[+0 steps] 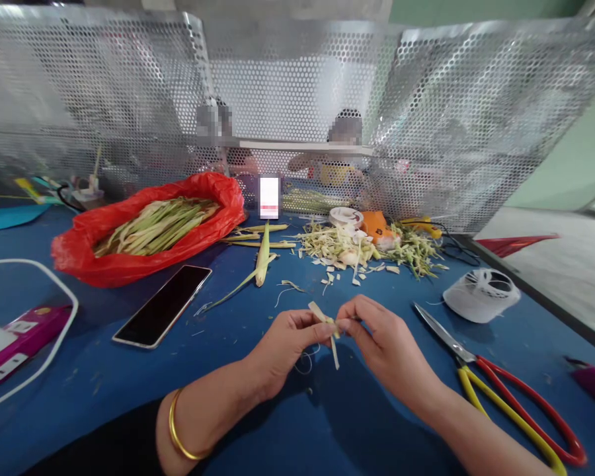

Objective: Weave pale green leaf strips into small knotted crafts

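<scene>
My left hand [285,344] and my right hand [384,340] meet above the blue table [258,403], both pinching a small pale folded leaf strip [327,327]. One end of the strip hangs down between the hands, and a thin white thread trails below it. A gold bangle [178,433] sits on my left wrist. Both hands have their fingers pressed together on the strip.
A red bag of green leaf strips [149,228] lies at the back left, a black phone [163,305] beside it. Loose leaves [262,254] and cuttings [347,248] are at the back. Red-and-yellow scissors [496,383] and a thread spool [480,294] lie right. A perforated metal screen [426,99] stands behind.
</scene>
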The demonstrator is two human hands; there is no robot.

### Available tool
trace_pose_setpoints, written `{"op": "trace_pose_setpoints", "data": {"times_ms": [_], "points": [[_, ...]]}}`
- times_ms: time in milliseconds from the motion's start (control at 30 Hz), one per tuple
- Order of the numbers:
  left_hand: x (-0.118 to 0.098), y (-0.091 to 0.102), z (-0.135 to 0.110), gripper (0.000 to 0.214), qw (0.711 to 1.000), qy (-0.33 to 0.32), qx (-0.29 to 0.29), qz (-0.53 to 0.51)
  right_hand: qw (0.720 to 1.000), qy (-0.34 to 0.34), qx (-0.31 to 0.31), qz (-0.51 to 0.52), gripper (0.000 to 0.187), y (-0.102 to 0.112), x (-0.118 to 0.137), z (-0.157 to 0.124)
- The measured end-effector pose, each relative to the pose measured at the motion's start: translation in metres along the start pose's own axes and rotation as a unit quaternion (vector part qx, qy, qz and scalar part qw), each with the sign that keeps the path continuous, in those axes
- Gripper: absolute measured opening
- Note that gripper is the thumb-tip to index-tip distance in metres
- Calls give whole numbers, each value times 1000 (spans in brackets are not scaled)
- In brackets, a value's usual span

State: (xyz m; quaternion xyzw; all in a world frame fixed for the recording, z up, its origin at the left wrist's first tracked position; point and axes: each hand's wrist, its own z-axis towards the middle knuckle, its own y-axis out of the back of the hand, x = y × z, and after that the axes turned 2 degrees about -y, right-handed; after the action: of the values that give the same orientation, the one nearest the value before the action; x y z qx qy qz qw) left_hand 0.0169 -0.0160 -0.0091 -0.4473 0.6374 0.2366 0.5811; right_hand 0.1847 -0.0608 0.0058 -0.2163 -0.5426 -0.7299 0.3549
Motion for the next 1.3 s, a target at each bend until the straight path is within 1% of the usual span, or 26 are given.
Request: {"op": "trace_pose_setpoints", "data": {"times_ms": [67,167,267,400,500,600,700,800,867,933,1033,1100,1133,1200,1233,1300], "points": [[-1,-1,0,21,1000,-3,1,17,1000,-2,10,-10,21,-3,-1,0],[-3,-2,-1,21,998,-14,-13,62,999,-3,16,-32,21,-6,-3,-1],[-4,-3,-2,22,995,-31,-25,89,996,30,-5,-80,21,-7,-2,-2],[-5,-3,-2,19,995,-52,-20,80,986,85,-34,-139,24,-6,0,-2],[-6,-3,-2,19,995,-60,-22,79,985,87,-33,-148,27,-6,1,-1],[-7,-4,-2,17,993,-72,-22,88,992,41,-21,-114,35,-5,1,-1],[-8,-4,-2,15,987,-96,-23,125,998,-54,11,-34,42,-7,-2,-2],[-7,-4,-3,14,983,-107,-31,145,985,-146,60,74,46,-11,-6,-2],[-7,-4,-3,14,983,-106,-41,145,973,-176,80,123,47,-13,-7,-2],[-6,-3,-3,15,986,-94,-50,125,974,-166,78,133,45,-13,-6,-2],[-5,-2,-2,17,994,-52,-68,63,987,-106,47,113,26,-8,-4,-1],[-4,-2,-1,19,996,-37,-72,38,994,-62,20,87,17,-6,-2,-1],[-4,-2,-1,19,997,-35,-67,35,997,-43,5,69,15,-6,-2,-1],[-5,-2,-1,19,997,-32,-54,45,999,-19,-23,30,18,-6,-2,-2],[-6,-1,-1,19,997,-30,-51,54,999,-19,-29,20,20,-7,-2,-3],[-8,0,-1,19,996,-30,-50,65,998,-37,-33,32,19,-7,-4,-3]]}}
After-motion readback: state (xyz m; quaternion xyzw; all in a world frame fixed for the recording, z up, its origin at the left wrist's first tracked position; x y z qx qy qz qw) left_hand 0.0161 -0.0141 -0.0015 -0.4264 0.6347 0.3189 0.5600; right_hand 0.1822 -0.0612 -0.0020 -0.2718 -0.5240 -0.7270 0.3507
